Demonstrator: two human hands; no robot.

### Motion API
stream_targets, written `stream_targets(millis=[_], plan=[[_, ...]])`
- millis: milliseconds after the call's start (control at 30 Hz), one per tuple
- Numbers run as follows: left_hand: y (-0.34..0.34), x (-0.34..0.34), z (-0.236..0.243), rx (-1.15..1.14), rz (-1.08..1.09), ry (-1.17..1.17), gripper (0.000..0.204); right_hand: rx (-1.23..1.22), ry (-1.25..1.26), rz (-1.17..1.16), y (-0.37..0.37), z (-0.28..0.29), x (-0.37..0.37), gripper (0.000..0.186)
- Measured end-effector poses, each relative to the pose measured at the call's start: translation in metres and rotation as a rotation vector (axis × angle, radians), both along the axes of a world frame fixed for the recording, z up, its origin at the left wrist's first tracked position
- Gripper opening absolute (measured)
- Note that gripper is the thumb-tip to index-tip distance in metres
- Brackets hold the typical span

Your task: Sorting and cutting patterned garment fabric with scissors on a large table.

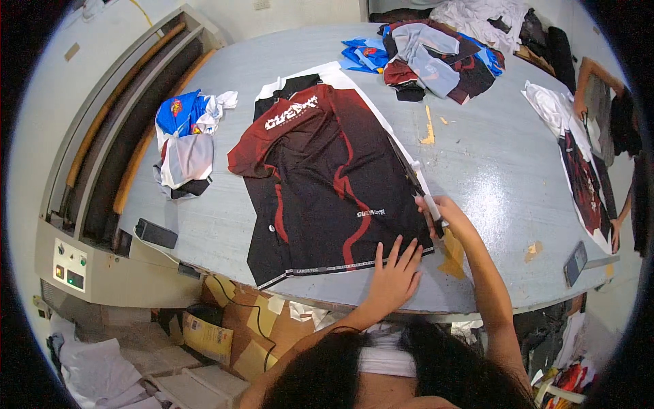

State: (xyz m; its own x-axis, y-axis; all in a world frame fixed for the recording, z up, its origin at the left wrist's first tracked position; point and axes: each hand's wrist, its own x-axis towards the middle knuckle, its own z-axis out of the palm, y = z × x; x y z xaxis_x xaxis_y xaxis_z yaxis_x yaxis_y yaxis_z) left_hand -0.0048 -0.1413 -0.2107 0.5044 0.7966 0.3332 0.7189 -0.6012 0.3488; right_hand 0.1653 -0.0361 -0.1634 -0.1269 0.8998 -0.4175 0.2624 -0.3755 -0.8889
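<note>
**Smooth Cloth, Steady Cut**

With left hand [395, 276] spread open near the hem, grasping nothing, press the red-and-black jersey panel [310, 198] flat on the tabletop [484, 146]. With right hand [448, 215] wrapped around what look like scissors [413, 177], best to follow the panel's right edge beside the white strip [342, 78] in long, even strokes, without lifting or stretching.

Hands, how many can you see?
4: left hand on black jersey fabric, right hand gripping scissors, co-worker's upper hand and lower hand at far right.
</note>
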Motion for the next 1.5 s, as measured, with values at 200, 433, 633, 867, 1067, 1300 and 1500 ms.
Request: stream_targets(millis=[200, 433, 633, 867, 1067, 1300, 1500], plan=[[-0.001, 0.000, 0.002, -0.017, -0.004, 0.013, 0.048, 0.000, -0.066, -0.047, 0.015, -0.015, -0.004, 0.052], [0.000, 0.000, 0.002, -0.003, 0.004, 0.001, 0.049, 0.028, 0.011, -0.031, 0.018, -0.002, -0.004, 0.053], [0.000, 0.001, 0.001, 0.005, 0.006, -0.012, 0.048, 0.038, -0.026, -0.038, 0.030, -0.007, -0.009, 0.053], [0.000, -0.002, 0.002, 0.007, 0.009, -0.008, 0.048, 0.030, 0.015, 0.035, 0.032, 0.000, -0.005, 0.053], [-0.002, 0.001, 0.000, 0.010, 0.002, -0.014, 0.048, 0.033, -0.043, 0.006, 0.045, -0.003, -0.011, 0.059], [-0.001, 0.000, -0.001, -0.004, -0.002, -0.023, 0.048, 0.029, 0.050, 0.013, 0.050, -0.007, -0.006, 0.057], [0.000, -0.001, 0.001, -0.003, -0.012, -0.027, 0.048, 0.069, -0.182, 0.013, 0.052, 0.000, -0.016, 0.047]])
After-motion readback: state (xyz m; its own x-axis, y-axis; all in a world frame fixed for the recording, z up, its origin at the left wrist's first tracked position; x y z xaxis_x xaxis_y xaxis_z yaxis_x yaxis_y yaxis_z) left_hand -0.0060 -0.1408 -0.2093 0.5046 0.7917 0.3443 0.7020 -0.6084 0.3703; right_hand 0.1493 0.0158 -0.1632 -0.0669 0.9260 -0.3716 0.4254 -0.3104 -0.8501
